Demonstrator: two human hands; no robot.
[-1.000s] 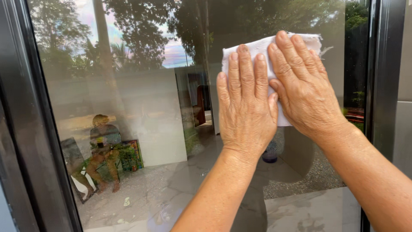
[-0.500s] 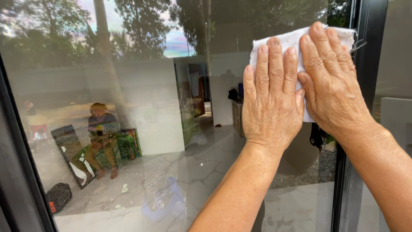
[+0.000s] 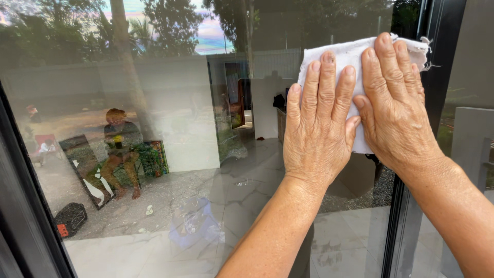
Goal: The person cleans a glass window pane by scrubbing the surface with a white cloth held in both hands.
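At the far left a dark window frame (image 3: 20,206) runs up at a slant, edging a large glass pane (image 3: 170,170) that fills most of the view. The glass is glossy and mirrors an outdoor scene: trees and a bright patch of sky along the top, a pale wall across the middle, and a gravel yard below. In the reflection a seated person (image 3: 121,149) shows at left, with a dark crate-like object (image 3: 71,219) on the ground nearby. Through the pane, pale floor tiles (image 3: 247,201) and a doorway into a room can be made out.

Right of centre, the left hand (image 3: 316,128) lies flat on the glass, fingers spread slightly and straight, pressing the lower left part of a white cloth (image 3: 350,56). Just beside it, the right hand (image 3: 393,105) is also laid open and flat over the cloth's right part. The cloth sits high on the pane, its frayed corner reaching the dark vertical frame bar (image 3: 429,103) at the right.
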